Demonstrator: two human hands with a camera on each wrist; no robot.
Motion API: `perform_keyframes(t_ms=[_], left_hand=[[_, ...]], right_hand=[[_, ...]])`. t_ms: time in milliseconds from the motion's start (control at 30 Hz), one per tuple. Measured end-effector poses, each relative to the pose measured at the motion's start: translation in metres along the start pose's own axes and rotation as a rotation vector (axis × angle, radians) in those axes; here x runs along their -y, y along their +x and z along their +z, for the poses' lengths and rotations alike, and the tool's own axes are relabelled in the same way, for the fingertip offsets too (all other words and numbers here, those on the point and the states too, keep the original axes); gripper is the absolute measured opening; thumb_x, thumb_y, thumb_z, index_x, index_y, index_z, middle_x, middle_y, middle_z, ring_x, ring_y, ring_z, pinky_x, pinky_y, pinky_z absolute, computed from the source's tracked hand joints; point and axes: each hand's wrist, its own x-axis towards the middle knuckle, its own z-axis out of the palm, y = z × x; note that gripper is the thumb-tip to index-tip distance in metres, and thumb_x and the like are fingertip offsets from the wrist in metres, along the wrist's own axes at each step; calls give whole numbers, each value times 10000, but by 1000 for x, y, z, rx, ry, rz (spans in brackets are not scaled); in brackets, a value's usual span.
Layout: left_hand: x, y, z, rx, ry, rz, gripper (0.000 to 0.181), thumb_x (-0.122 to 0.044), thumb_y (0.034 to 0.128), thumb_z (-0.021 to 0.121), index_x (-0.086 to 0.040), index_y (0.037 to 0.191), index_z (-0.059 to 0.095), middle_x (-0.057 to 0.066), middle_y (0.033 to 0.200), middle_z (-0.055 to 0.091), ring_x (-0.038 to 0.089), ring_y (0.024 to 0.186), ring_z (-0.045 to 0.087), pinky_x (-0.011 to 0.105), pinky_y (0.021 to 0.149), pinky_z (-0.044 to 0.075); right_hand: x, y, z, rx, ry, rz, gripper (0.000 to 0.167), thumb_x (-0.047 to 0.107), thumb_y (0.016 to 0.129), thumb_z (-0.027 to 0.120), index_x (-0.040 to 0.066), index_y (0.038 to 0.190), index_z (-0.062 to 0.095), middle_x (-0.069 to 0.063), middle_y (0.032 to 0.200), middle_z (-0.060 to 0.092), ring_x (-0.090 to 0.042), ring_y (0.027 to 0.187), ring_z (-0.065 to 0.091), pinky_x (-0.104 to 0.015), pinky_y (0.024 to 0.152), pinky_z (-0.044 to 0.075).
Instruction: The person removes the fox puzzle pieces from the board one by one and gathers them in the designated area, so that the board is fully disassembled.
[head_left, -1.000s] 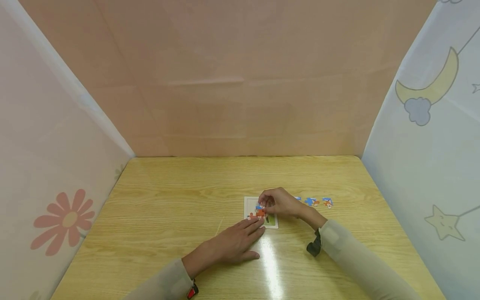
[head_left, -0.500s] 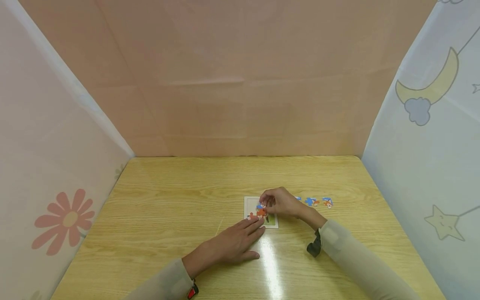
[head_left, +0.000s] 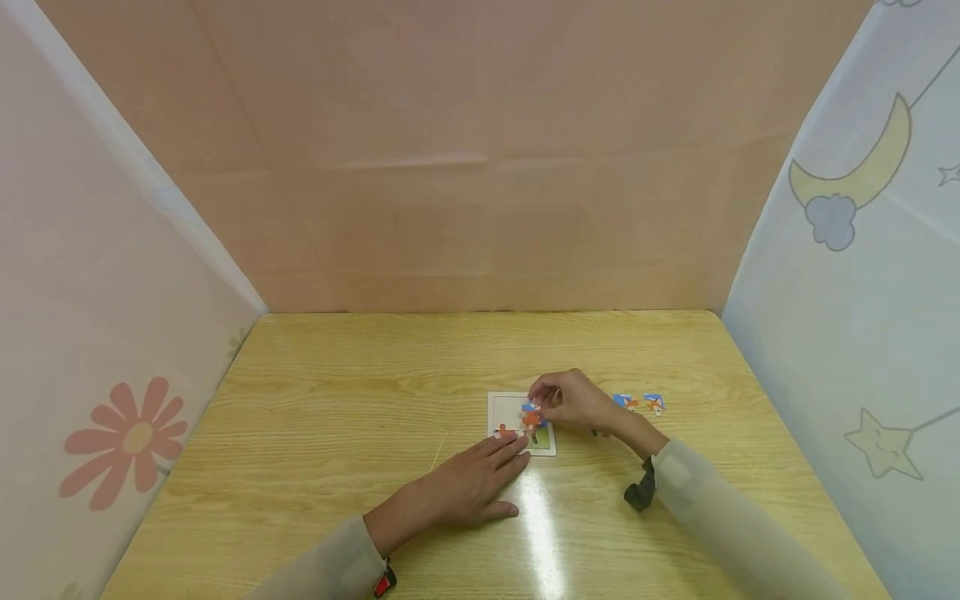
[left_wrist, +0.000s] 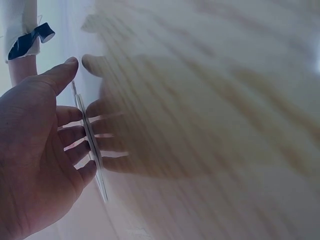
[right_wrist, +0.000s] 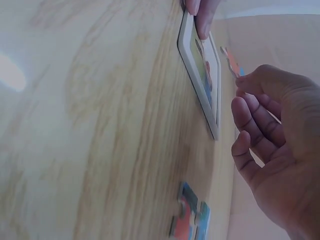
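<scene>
Head view: shows a puzzle piece (head_left: pixel 530 417) in the grip of the right hand (head_left: pixel 573 404), above a pale-rimmed tray (head_left: pixel 507 410) on a wood-grained table (head_left: pixel 360 375).

Puzzle piece: held raised, apart from the tray; seen nearly edge-on from the right wrist, tilted, with long axis slanting down toward the gripping fingertips; blue end beside the thumb, orange part pointing away to the left hand's side. From overhead, faces its blue part to the back panel (head_left: pixel 420 150) and its orange part to the person; too small there to tell a long axis.

Right hand: pinches the piece between thumb and fingertip, other fingers loosely bent.

Left hand (head_left: pixel 468 487): lies low, fingers extended onto the tray's near left part, thumb spread away and pointing right.

Tray: lies flat, roughly square, sides nearly in line with the table's far edge; shows orange and green picture parts in its near half.

Loose pieces: lie to the right of the tray, one blue-and-orange left piece (head_left: pixel 622 403) just beside a similar right piece (head_left: pixel 654 404).

Side panels: carry a red flower (head_left: pixel 137 437) at left, a yellow moon (head_left: pixel 873 171) and star (head_left: pixel 883 444) at right.
</scene>
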Motion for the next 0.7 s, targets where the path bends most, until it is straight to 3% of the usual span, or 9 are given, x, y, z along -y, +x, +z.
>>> perform_keyframes(t_ms=[700], left_hand=[[0,-1,-1,24,-23,-15,771,-576,1097,454,-73,1667,323,113,1751,249,277,1612,252,401,1300,267]], right_hand=[[-13,-34,-27,-49,-33,11,184,-25,890,777,66,1050,767,43,893,733,-58,780,641,-244,653,567]])
